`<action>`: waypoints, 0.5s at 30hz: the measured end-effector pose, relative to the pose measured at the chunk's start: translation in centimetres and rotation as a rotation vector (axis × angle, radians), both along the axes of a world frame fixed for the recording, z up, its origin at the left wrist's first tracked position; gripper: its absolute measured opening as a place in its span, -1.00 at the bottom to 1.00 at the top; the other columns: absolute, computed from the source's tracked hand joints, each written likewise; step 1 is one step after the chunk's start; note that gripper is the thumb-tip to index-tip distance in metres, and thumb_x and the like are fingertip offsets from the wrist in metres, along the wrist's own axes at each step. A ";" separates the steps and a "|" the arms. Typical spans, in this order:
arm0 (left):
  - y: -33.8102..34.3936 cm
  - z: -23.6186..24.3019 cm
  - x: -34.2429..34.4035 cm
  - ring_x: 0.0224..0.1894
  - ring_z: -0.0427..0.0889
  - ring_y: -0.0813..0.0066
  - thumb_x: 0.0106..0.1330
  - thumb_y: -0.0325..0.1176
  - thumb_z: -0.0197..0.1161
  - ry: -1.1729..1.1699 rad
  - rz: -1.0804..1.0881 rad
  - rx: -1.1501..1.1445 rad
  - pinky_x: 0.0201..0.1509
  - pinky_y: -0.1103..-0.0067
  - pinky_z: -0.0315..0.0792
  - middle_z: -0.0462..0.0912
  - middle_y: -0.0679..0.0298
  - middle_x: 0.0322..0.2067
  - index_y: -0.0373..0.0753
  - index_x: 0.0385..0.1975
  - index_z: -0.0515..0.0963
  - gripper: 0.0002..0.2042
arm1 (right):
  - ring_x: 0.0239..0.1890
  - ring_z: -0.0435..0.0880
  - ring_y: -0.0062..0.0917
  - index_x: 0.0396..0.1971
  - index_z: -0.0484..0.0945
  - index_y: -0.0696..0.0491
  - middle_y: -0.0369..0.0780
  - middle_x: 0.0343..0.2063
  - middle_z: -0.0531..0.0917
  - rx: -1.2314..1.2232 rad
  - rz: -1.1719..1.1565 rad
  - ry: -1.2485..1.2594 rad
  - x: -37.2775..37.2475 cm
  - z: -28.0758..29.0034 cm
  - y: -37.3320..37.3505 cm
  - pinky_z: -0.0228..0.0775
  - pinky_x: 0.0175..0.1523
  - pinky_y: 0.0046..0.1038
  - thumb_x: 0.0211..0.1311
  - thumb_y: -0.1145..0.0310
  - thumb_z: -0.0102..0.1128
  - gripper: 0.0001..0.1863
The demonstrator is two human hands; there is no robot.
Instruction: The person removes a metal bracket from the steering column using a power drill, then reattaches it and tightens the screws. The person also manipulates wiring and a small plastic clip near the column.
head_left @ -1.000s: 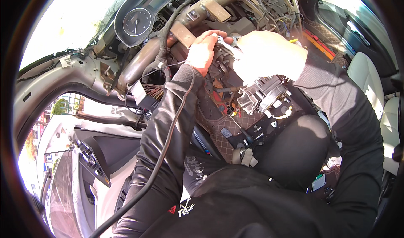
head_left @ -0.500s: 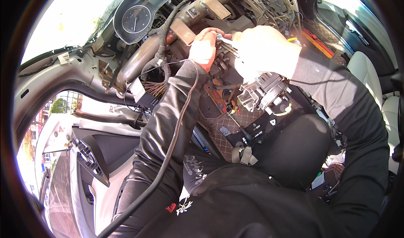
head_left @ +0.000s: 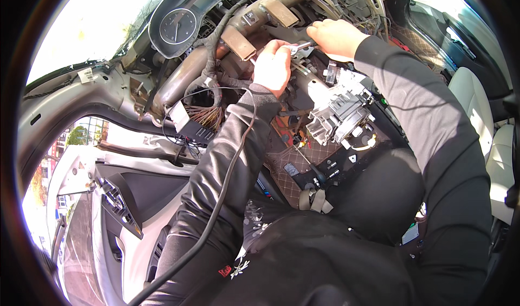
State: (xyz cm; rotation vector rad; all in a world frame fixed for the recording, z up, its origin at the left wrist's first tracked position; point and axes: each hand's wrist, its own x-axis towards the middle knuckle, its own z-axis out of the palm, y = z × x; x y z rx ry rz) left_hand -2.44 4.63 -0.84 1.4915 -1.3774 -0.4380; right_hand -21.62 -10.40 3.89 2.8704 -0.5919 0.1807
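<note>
Under the stripped dashboard, a shiny silver ratchet wrench (head_left: 302, 47) lies between my two hands. My left hand (head_left: 273, 67) is closed around its head end, beside a square brown metal bracket (head_left: 238, 43). At the other end, my right hand (head_left: 338, 39) has its fingers curled around the handle's tip. Whatever the wrench's head sits on is hidden behind my left fingers. Just below my right hand, a grey metal steering column (head_left: 341, 108) with its switch housing hangs exposed.
A bare cross-beam (head_left: 181, 84) runs behind a thick taped wiring harness (head_left: 210, 57). The instrument cluster (head_left: 176, 27) stands far left, above a connector box (head_left: 189, 124) with loose wires. A screwdriver (head_left: 319, 175) and sockets (head_left: 333, 173) lie on the floor. A black cable (head_left: 216, 208) crosses my left arm.
My right hand has swung up and away from over the steering column, uncovering it and the wrench's handle. My left hand has shifted slightly right and down.
</note>
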 end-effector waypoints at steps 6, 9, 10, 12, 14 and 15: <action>-0.3 0.5 1.6 0.18 0.72 0.23 0.64 -0.30 -0.08 0.116 -0.004 0.015 0.35 0.47 0.46 0.80 0.02 0.13 -0.35 0.00 0.76 -0.59 | -0.23 0.83 0.07 -0.06 0.61 0.16 0.00 -0.36 0.79 0.095 0.104 -0.094 -1.5 4.4 4.2 0.67 -0.07 0.02 0.36 0.31 0.35 -0.72; -0.6 0.3 2.0 0.35 0.65 0.19 0.64 -0.29 -0.08 0.173 -0.086 0.026 0.46 0.43 0.38 0.75 -0.04 0.23 -0.35 0.00 0.76 -0.58 | -0.16 0.90 -0.05 -0.13 0.71 0.21 0.05 -0.29 0.84 0.342 -0.058 0.006 -1.6 4.9 8.9 0.74 0.03 -0.09 0.35 0.26 0.32 -0.69; -0.6 0.2 2.1 0.37 0.63 0.17 0.64 -0.29 -0.08 0.197 -0.096 0.028 0.49 0.41 0.36 0.74 -0.05 0.24 -0.35 0.00 0.76 -0.59 | -0.15 0.90 -0.07 -0.13 0.71 0.22 0.06 -0.27 0.85 0.427 -0.034 -0.030 -1.4 4.9 10.0 0.75 0.04 -0.12 0.36 0.22 0.32 -0.67; -0.6 -0.1 2.4 0.43 0.58 0.15 0.64 -0.29 -0.07 0.222 -0.103 0.043 0.55 0.38 0.30 0.72 -0.08 0.27 -0.35 -0.01 0.76 -0.59 | -0.13 0.91 -0.10 -0.10 0.74 0.19 0.04 -0.22 0.86 0.338 -0.007 -0.073 -0.9 4.8 10.8 0.76 0.02 -0.14 0.40 0.21 0.26 -0.66; -0.8 -0.4 2.6 0.34 0.65 0.16 0.63 -0.30 -0.06 0.296 -0.092 0.095 0.48 0.41 0.39 0.75 -0.05 0.22 -0.38 0.04 0.74 -0.59 | -0.12 0.91 -0.11 -0.09 0.76 0.16 0.02 -0.19 0.86 0.278 -0.166 -0.089 -0.5 4.6 11.0 0.76 0.02 -0.15 0.41 0.22 0.24 -0.67; -0.9 -0.5 2.8 0.31 0.67 0.17 0.63 -0.30 -0.06 0.345 -0.092 0.118 0.46 0.42 0.42 0.76 -0.04 0.20 -0.38 0.06 0.74 -0.59 | -0.11 0.92 -0.12 -0.11 0.76 0.15 -0.02 -0.18 0.87 0.315 -0.143 -0.096 -0.3 4.4 10.9 0.76 0.01 -0.14 0.43 0.23 0.23 -0.70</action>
